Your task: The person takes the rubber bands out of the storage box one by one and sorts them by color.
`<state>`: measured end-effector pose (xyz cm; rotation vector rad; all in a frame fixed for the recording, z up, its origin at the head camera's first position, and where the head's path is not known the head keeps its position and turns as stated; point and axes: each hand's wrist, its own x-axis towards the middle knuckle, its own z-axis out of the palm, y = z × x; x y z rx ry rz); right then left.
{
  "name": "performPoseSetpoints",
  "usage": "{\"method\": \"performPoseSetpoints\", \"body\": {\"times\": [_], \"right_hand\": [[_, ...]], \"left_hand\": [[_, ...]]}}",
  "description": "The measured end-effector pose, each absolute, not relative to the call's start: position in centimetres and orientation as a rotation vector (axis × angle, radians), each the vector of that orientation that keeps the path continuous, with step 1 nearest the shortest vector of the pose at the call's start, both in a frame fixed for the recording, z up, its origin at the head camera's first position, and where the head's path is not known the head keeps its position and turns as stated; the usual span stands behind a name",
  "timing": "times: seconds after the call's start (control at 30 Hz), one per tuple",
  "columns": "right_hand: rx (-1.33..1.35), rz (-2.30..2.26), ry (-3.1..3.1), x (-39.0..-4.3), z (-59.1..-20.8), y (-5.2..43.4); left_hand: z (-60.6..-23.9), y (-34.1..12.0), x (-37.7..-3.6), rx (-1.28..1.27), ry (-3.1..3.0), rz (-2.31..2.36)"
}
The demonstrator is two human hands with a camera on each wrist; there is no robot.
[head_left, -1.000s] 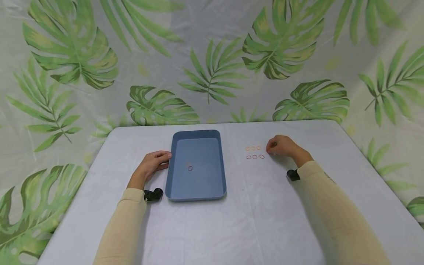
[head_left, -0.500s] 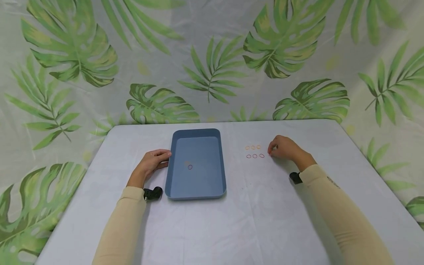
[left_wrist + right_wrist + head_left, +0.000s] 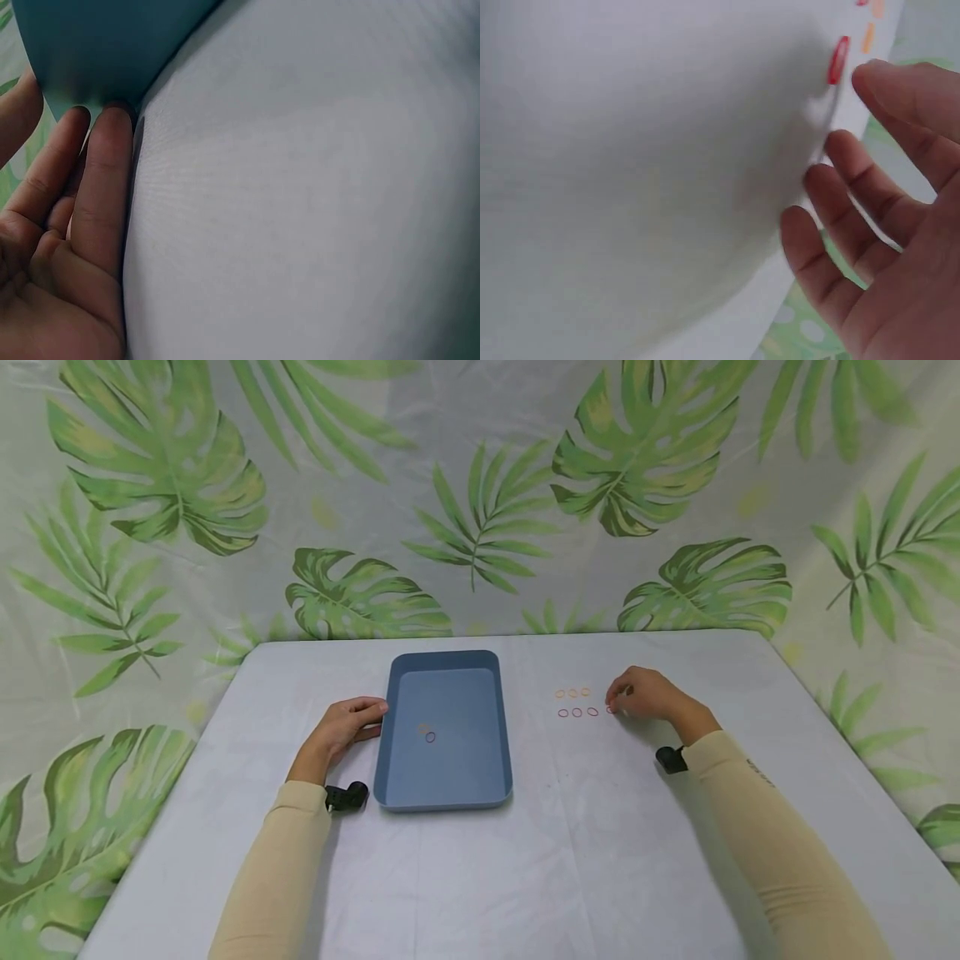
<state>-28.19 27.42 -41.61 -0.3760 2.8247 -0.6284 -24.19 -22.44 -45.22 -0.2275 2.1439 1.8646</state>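
My left hand point(image 3: 342, 728) is at the left side of a blue tray point(image 3: 468, 760), its thumb on the rim and its fingers against the outer wall in the left wrist view. Inside the tray lie an orange rubber band point(image 3: 423, 727) and a dark red one point(image 3: 431, 737). My right hand point(image 3: 649, 695) is low over the table, right of the tray. Its thumb and fingers stand apart in the right wrist view, beside a red rubber band point(image 3: 838, 60) on the cloth. That band ends a row of red bands point(image 3: 577, 712); the fingertips partly hide it from the head view.
Behind the red row lie three orange rubber bands point(image 3: 573, 693) in a line. A white cloth point(image 3: 480, 877) covers the table. A leaf-patterned curtain point(image 3: 510, 602) hangs along the back edge.
My right hand has shifted slightly right and let go of the red rubber band, which now lies at the right end of the red row. The left hand and tray have stayed in place.
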Motion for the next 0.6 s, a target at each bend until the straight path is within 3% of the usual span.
{"method": "performPoseSetpoints", "body": {"times": [0.6], "right_hand": [[-0.869, -0.866, 2.665, -27.7, -36.1, 17.4]], "left_hand": [[-45.2, -22.5, -24.1, -0.217, 2.135, 1.869]]}}
